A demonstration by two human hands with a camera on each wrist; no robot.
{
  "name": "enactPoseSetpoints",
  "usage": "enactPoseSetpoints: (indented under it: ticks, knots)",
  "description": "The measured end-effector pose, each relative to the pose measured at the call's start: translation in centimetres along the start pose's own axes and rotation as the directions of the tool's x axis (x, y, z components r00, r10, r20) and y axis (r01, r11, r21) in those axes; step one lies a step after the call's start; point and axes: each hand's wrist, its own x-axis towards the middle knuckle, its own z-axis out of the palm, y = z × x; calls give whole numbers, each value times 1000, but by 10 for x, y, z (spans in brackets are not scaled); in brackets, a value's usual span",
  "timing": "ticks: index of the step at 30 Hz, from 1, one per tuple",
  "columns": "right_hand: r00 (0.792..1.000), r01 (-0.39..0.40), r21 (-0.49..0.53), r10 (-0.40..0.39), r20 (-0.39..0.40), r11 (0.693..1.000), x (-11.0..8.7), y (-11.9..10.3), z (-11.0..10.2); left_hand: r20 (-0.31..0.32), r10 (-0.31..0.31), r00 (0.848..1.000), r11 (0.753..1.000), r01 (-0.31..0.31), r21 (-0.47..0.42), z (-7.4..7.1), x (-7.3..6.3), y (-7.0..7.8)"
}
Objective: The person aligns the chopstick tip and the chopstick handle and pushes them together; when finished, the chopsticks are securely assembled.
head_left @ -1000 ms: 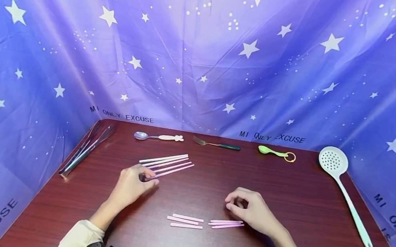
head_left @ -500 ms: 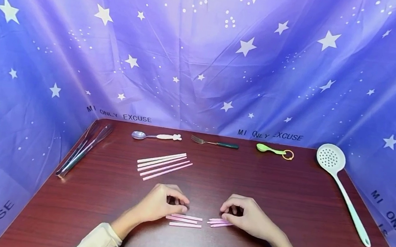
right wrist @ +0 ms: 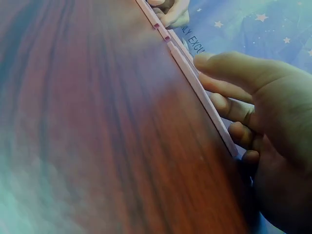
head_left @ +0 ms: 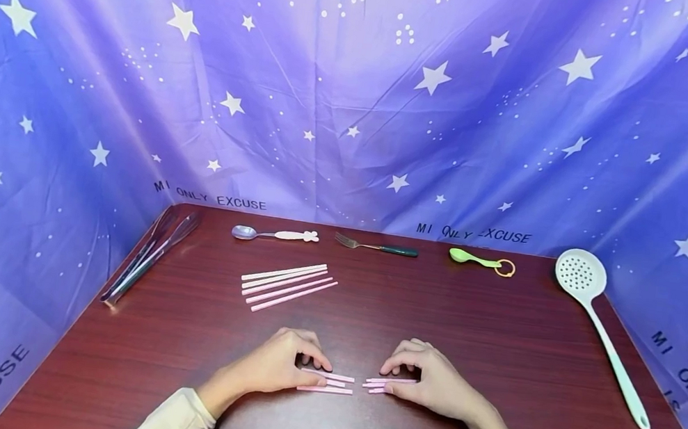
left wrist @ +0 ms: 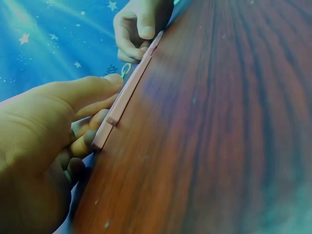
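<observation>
In the head view my left hand [head_left: 284, 362] is at several short pink sticks [head_left: 338, 391] on the dark red wooden table. Its thumb lies over them and its fingers reach beyond them. My right hand [head_left: 427, 377] is at a second group of short pink sticks [head_left: 372, 390], thumb on the near side and fingers on the far side. A small gap parts the two groups. Both wrist views show the thumb and bent fingers close beside the sticks [left wrist: 129, 92], without a firm grip; the hands partly hide the outer ends.
Several longer white and pink sticks [head_left: 292, 287] lie beyond my left hand. Along the back are a spoon [head_left: 272, 235], a fork [head_left: 378, 247] and a green spoon [head_left: 471, 259] with an orange ring. A skimmer [head_left: 606, 354] lies right, a shiny long utensil [head_left: 150, 257] left.
My left hand has left the longer sticks and come right and nearer to the left short group. My right hand has lowered and moved slightly left onto its group.
</observation>
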Motion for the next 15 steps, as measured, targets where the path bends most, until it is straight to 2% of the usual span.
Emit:
enactPoseSetpoints:
  ticks: [7,15]
  knots:
    - [1000,17,-24,-17,-5,1000,0,-1,2,-11,4,1000,1000,-3,26,2,-1,2]
    - [1000,1,-6,-1,-5,1000,0,-3,1,5,-139,990,990,139,-7,3,1,7]
